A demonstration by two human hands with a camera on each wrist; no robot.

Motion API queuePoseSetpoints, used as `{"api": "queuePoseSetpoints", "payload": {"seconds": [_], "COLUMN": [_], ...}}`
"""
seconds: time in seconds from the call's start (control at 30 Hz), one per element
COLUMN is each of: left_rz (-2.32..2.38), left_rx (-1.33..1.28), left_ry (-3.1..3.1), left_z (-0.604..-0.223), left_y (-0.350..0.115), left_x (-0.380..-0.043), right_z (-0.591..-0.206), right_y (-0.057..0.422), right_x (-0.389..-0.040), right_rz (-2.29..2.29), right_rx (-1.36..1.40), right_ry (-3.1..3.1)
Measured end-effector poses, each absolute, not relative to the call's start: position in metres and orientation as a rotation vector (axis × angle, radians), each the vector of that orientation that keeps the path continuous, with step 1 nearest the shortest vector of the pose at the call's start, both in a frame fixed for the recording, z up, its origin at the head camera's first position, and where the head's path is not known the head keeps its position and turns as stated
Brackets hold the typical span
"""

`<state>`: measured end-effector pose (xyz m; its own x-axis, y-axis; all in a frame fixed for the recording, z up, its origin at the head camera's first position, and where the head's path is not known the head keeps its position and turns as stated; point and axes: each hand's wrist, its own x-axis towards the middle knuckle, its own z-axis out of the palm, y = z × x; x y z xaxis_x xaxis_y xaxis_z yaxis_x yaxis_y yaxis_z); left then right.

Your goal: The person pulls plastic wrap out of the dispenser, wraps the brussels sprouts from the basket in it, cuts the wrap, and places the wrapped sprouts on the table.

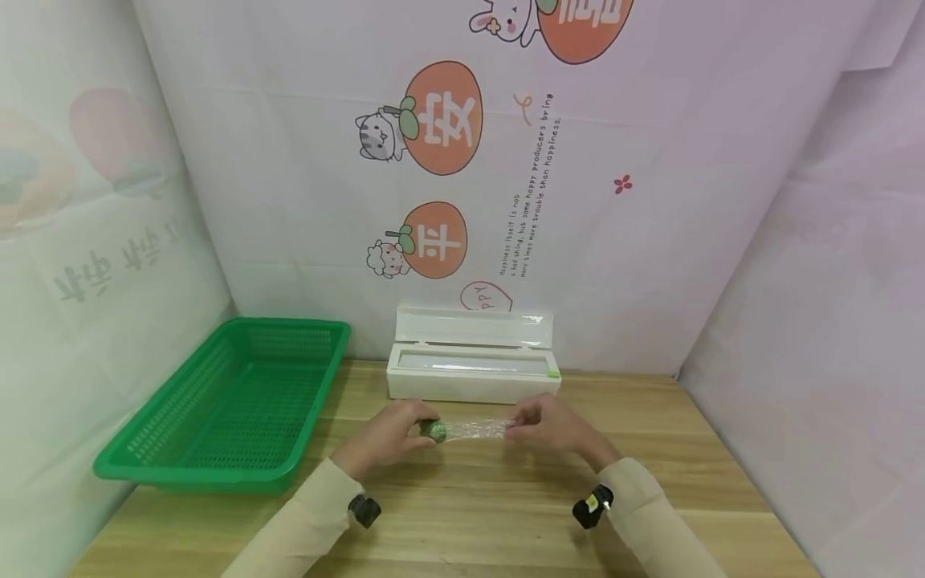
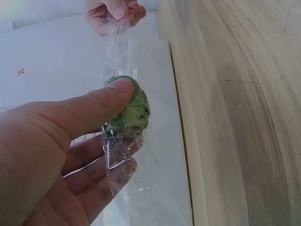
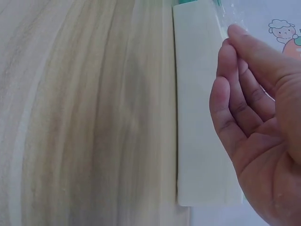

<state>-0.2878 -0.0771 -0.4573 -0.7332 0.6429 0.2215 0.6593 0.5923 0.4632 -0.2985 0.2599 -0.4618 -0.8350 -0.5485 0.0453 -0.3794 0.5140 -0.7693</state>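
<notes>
A rounded green vegetable, apparently a cucumber piece, is wrapped in clear cling film. My left hand grips it between thumb and fingers, with loose film hanging over those fingers in the left wrist view. From the vegetable, the film runs as a narrow, gathered strip to the right. At the strip's far end my right hand pinches it between thumb and fingertips. In the right wrist view only a bit of film shows at those fingertips. Both hands are just in front of a white cling film box.
The white cling film box stands against the back wall with its lid raised. To the left, a green plastic basket sits on the wooden table. Printed cloth walls enclose the table at the back and sides.
</notes>
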Motion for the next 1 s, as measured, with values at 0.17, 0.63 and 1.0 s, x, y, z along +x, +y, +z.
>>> {"api": "queuePoseSetpoints", "payload": {"seconds": [0.17,0.63,1.0], "left_rz": [-0.791,-0.689,-0.726], "left_rx": [-1.147,-1.09,-1.014], "left_ry": [-2.746,-2.698,-2.566], "left_z": [-0.456,-0.458,-0.457], "left_y": [-0.077,-0.072,-0.069], "left_x": [-0.286,-0.281,-0.277], "right_z": [-0.46,-0.472,-0.466], "right_y": [0.262,0.25,0.25], "right_x": [-0.298,-0.293,-0.294], "right_rz": [-1.249,-1.357,-1.439], "right_rx": [-0.803,-0.681,-0.581], "right_ry": [2.544,2.619,2.697]}}
